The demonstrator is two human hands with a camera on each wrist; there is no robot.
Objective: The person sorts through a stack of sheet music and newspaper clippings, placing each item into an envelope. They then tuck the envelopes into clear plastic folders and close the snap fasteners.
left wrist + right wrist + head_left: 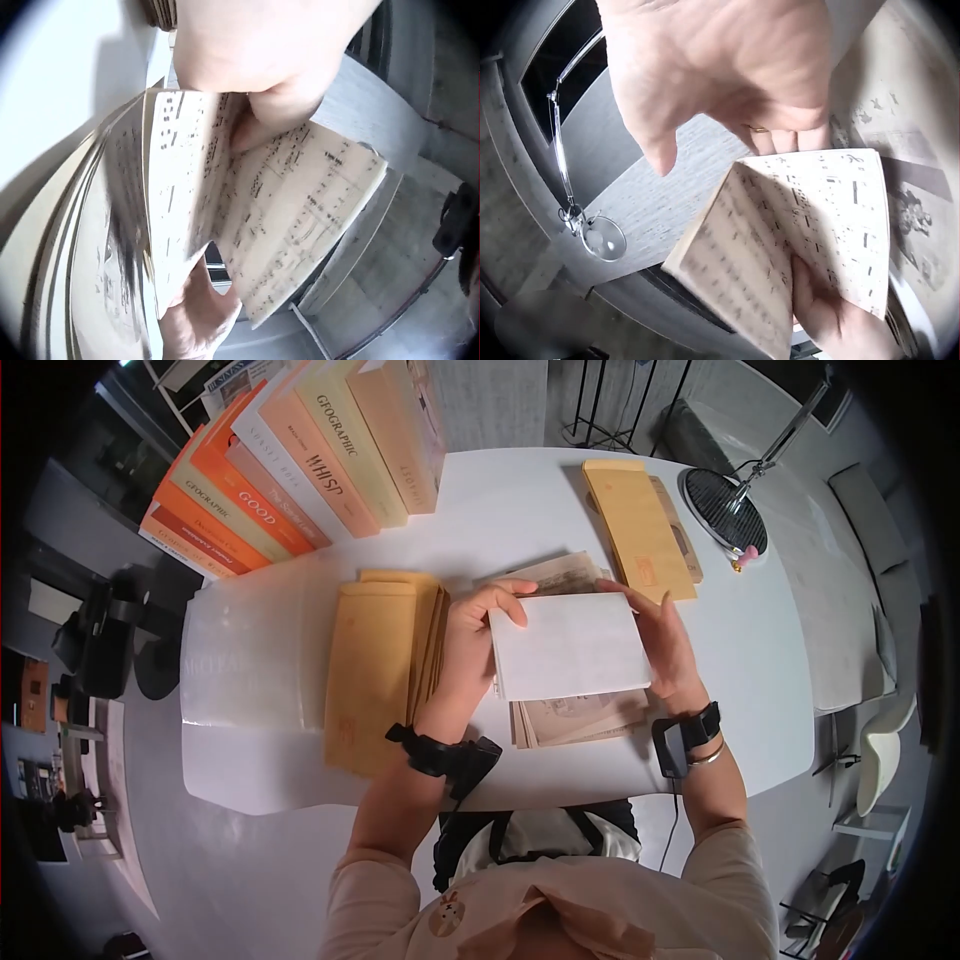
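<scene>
My left hand (478,632) grips a small stack of paper sheets printed with music notes (292,217) by its left side. The thumb lies between two parted leaves in the left wrist view. Seen from the head, the sheets (572,647) turn a blank white side up. At their right edge is my right hand (668,645), its thumb raised apart and its fingers (780,141) extended behind the paper. Below the held sheets, a pile of brownish printed papers (582,722) lies on the white table (740,700), partly covered from above.
Left of the hands lie brown envelopes (372,660) in a pile and a clear plastic sleeve (250,650). A row of books (300,460) stands at the back left. Another brown envelope (635,520) and a desk lamp (735,500) are at the back right.
</scene>
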